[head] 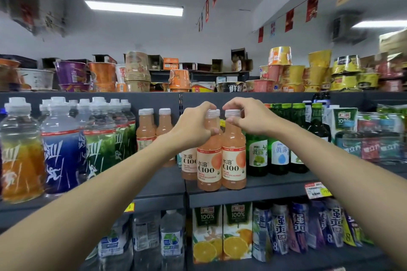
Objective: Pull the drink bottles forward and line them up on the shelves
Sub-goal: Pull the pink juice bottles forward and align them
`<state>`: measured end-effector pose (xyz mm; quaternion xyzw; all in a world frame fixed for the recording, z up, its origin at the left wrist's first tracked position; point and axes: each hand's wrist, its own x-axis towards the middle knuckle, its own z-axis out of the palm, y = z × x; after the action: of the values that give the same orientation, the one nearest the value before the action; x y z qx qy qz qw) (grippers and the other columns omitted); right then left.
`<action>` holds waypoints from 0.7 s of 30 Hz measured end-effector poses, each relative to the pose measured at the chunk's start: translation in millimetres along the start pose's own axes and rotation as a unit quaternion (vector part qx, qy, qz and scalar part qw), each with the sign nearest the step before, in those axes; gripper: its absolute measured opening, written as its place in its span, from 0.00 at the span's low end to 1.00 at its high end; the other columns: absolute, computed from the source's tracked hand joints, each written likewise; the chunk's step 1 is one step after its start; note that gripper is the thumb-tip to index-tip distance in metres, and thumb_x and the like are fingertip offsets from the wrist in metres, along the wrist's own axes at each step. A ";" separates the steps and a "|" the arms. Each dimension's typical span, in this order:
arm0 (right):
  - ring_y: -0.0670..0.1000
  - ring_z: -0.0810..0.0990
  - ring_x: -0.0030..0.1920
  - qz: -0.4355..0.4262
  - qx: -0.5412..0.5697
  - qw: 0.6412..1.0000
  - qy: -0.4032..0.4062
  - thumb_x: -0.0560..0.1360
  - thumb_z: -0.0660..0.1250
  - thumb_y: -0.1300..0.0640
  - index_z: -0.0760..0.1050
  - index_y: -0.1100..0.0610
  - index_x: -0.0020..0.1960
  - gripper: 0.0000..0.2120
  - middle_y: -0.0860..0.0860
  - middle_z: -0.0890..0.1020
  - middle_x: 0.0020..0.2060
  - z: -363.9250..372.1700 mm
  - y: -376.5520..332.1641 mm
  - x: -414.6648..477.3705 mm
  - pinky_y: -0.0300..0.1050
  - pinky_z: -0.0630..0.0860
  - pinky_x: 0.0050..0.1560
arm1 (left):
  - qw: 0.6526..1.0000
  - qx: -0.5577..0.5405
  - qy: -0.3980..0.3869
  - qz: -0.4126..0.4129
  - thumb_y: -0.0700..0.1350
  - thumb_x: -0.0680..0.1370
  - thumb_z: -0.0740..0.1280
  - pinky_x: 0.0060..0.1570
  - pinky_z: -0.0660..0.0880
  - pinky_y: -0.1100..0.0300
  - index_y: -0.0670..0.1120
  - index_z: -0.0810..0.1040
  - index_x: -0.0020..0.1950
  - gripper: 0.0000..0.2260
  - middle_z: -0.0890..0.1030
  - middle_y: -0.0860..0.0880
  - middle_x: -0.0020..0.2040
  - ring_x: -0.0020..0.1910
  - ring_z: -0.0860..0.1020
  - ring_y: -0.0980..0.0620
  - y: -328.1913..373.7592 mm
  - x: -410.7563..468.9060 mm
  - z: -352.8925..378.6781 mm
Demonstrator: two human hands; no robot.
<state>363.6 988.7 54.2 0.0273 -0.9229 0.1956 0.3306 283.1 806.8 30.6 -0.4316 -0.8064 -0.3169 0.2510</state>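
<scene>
Two pink C100 grapefruit drink bottles stand side by side at the front edge of the middle shelf (pixel 264 193). My left hand (pixel 195 126) grips the neck of the left bottle (pixel 209 163). My right hand (pixel 246 116) pinches the white cap and neck of the right bottle (pixel 234 160). A third C100 bottle (pixel 189 164) stands just behind and left of them, partly hidden by my left forearm. Two more pink bottles (pixel 154 130) stand further back on the left shelf bay.
Large sports drink bottles (pixel 61 145) fill the left of the shelf. Green glass bottles (pixel 279 152) stand right of the C100 bottles. Instant noodle cups (pixel 136 72) sit on top. Below are orange juice cartons (pixel 222 233), water bottles (pixel 171 237) and purple bottles (pixel 299 226).
</scene>
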 end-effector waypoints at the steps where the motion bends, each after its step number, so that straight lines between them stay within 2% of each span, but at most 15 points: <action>1: 0.49 0.79 0.55 -0.002 -0.005 1.000 -0.001 0.78 0.72 0.55 0.78 0.47 0.63 0.15 0.47 0.81 0.58 0.3 1.9 0.0 0.44 0.74 0.52 | 1.000 0.013 -0.004 0.006 0.50 0.74 0.75 0.50 0.72 0.58 0.52 0.69 0.73 0.29 0.79 0.45 0.63 0.57 0.77 0.47 -0.3 0.4 1.9; 4: 0.50 0.78 0.58 -0.009 -0.029 1.000 -0.005 0.79 0.71 0.55 0.75 0.48 0.66 0.17 0.49 0.80 0.60 1.5 4.9 0.2 0.45 0.73 0.55 | 0.996 0.086 -0.004 0.024 0.56 0.74 0.74 0.57 0.69 0.55 0.53 0.67 0.76 0.32 0.76 0.45 0.63 0.64 0.72 0.46 -5.8 0.6 0.9; 7: 0.52 0.76 0.62 -0.034 -0.081 0.996 -0.028 0.78 0.71 0.53 0.70 0.49 0.71 0.23 0.50 0.77 0.64 1.5 5.6 1.7 0.43 0.70 0.55 | 0.969 0.235 0.021 0.070 0.69 0.69 0.69 0.56 0.66 0.55 0.56 0.66 0.76 0.39 0.72 0.48 0.61 0.60 0.66 0.49 -12.9 3.8 -9.2; 10: 0.54 0.71 0.70 -0.039 -0.171 0.979 -0.104 0.69 0.77 0.46 0.58 0.50 0.78 0.44 0.51 0.66 0.73 5.5 2.3 1.8 0.47 0.72 0.64 | 0.955 0.283 -0.022 0.092 0.75 0.59 0.72 0.62 0.65 0.51 0.50 0.60 0.79 0.55 0.67 0.47 0.67 0.63 0.65 0.48 -16.3 0.3 -12.5; 12: 0.55 0.70 0.71 -0.039 -0.204 0.971 -0.117 0.65 0.81 0.42 0.52 0.49 0.79 0.54 0.51 0.61 0.75 10.4 3.5 0.7 0.50 0.73 0.65 | 0.949 0.296 -0.018 0.105 0.76 0.56 0.72 0.64 0.64 0.51 0.48 0.59 0.78 0.58 0.66 0.47 0.68 0.65 0.65 0.47 -17.7 -4.3 -8.5; 18: 0.55 0.67 0.74 -0.041 -0.201 0.973 -0.109 0.65 0.82 0.43 0.49 0.51 0.80 0.56 0.50 0.57 0.77 14.1 12.6 3.2 0.49 0.70 0.67 | 0.939 0.318 0.017 0.133 0.75 0.58 0.72 0.63 0.64 0.54 0.48 0.60 0.77 0.55 0.67 0.49 0.68 0.64 0.66 0.48 -21.3 -8.2 -2.8; 21: 0.56 0.67 0.73 -0.052 -0.231 0.966 -0.099 0.64 0.82 0.41 0.52 0.53 0.79 0.56 0.52 0.61 0.76 15.6 13.3 4.5 0.50 0.68 0.70 | 0.935 0.324 0.024 0.139 0.75 0.59 0.72 0.64 0.63 0.53 0.49 0.60 0.77 0.55 0.67 0.49 0.69 0.64 0.65 0.48 -22.0 -8.5 -0.5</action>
<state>348.3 995.3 41.5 0.0170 -0.9684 -0.0444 0.2449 268.5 792.5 18.7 -0.4267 -0.7909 -0.0106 0.4385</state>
